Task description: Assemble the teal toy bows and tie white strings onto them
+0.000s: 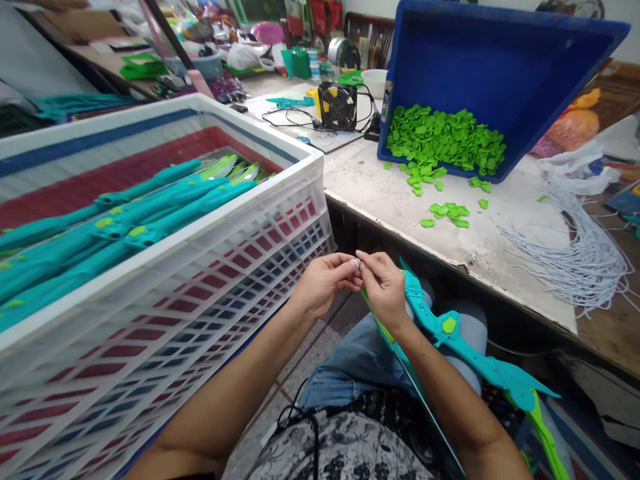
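Observation:
My left hand and my right hand meet above my lap, fingertips pinched together. Between them is a small bit of white cord, mostly covered by the fingers. A teal plastic toy bow with a green five-sided piece lies across my legs, passing to the right of my right forearm. A pale string runs below that forearm toward the lower right. How the cord joins the bow's near end is hidden by my right hand.
A white plastic crate on the left holds several teal bows. On the table, a tipped blue bin spills green plastic pieces. A bundle of white cords lies right; a black fan stands behind.

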Tool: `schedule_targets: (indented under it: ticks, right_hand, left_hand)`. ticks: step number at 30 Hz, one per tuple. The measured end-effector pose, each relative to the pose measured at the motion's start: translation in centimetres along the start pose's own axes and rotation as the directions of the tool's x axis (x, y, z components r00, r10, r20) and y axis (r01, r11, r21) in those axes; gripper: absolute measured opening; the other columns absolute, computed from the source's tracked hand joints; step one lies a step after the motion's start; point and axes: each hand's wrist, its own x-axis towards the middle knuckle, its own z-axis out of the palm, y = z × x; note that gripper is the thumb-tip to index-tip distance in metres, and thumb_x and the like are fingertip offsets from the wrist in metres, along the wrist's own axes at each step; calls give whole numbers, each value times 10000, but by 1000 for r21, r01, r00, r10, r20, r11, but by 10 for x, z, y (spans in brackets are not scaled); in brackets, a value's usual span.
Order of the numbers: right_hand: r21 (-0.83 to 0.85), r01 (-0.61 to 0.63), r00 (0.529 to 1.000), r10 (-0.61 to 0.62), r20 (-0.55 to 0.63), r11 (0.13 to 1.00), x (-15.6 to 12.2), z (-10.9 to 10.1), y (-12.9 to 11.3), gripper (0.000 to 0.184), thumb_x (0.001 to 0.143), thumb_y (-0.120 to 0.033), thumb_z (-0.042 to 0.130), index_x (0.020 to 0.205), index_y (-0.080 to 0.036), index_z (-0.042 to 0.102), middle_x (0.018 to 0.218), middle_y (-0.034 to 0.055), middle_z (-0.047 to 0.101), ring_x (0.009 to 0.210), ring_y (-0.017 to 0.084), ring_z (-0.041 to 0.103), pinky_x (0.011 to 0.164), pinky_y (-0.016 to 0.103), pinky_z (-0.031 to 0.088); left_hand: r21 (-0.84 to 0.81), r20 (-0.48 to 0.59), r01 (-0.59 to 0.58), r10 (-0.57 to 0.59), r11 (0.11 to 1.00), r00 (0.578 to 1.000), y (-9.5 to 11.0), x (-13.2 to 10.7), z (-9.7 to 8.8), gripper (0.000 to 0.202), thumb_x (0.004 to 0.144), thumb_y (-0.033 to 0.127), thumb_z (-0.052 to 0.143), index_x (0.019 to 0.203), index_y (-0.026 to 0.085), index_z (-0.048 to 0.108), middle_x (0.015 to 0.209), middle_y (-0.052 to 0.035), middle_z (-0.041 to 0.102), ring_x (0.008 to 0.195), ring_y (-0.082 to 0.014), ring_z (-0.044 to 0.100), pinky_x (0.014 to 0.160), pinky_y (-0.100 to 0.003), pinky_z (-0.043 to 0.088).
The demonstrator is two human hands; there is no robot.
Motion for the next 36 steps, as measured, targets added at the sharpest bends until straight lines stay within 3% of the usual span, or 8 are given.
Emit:
schedule_targets:
  ticks: [6, 11, 17, 22, 25, 28, 32, 36]
  right_hand:
    - [-156, 211, 976, -199, 91, 965, 8, -12, 3, 177, 911, -197, 541, 975, -211, 705, 857, 47, 603, 804, 150, 586, 713, 297, 518]
    - [-230, 267, 961, -239, 141, 936, 18, -23, 5, 162, 919, -191, 524, 893, -187, 685, 824, 55, 630, 778, 156, 597, 706, 293, 519]
    - [-312, 357, 930, -302, 211, 881, 21, -32, 1, 187, 891, -163, 512, 759, -175, 645, 749, 59, 648, 730, 162, 594, 692, 291, 498]
    - [-117, 140, 986, -127, 109, 983, 14, -31, 3, 166, 860, -154, 535, 732, -173, 640, 711, 21, 637, 665, 121, 587, 640, 248, 479]
    - [-20, 15, 994, -13, 110, 1000, 11, -32, 7, 151, 839, -160, 561, 720, -172, 654, 701, 10, 648, 641, 111, 589, 611, 234, 473]
    - [2, -25, 988, 25, 149, 1000, 7, -33, 9, 154, 843, -191, 566, 728, -178, 667, 701, 8, 661, 639, 115, 602, 611, 239, 483]
    - [-53, 101, 978, -89, 187, 994, -1, -31, 10, 162, 883, -222, 539, 798, -192, 674, 778, 22, 686, 719, 132, 633, 678, 264, 514]
    - [-203, 308, 934, -255, 252, 929, -8, -30, 12, 171, 908, -197, 501, 852, -197, 663, 843, 56, 684, 799, 161, 625, 742, 304, 516]
  left_hand:
    - [-123, -119, -54, 40, 991, 992, -5, 6, 10, 152, 545, 183, 713, 581, 115, 582, 535, 3, 609, 496, -93, 576, 499, -195, 504]
    - [-191, -62, -44, 32, 981, 998, -4, 6, 11, 114, 514, 172, 688, 591, 100, 646, 637, -36, 667, 621, -137, 633, 638, -269, 551]
    - [37, 36, -85, 84, 996, 996, -4, 4, 8, 198, 537, 190, 762, 702, 103, 696, 687, -31, 685, 615, -122, 626, 630, -248, 536]
    - [220, 10, -146, 148, 964, 989, -7, 5, 11, 241, 567, 268, 775, 702, 134, 627, 554, 17, 611, 487, -113, 573, 486, -215, 471]
    - [401, 31, -170, 173, 900, 985, -7, 5, 7, 219, 627, 325, 749, 640, 140, 633, 478, 35, 549, 421, -88, 492, 421, -191, 385]
    - [515, 96, -193, 168, 835, 981, -4, 1, -1, 218, 696, 359, 694, 647, 147, 704, 522, 11, 602, 476, -95, 509, 463, -192, 384]
    - [538, 198, -230, 143, 811, 970, 1, -6, -11, 190, 711, 329, 667, 755, 172, 763, 753, -30, 733, 707, -162, 634, 676, -227, 481]
    - [632, 210, -265, 169, 728, 963, 0, -11, -17, 191, 737, 318, 633, 755, 184, 768, 762, -17, 742, 722, -188, 646, 685, -243, 487]
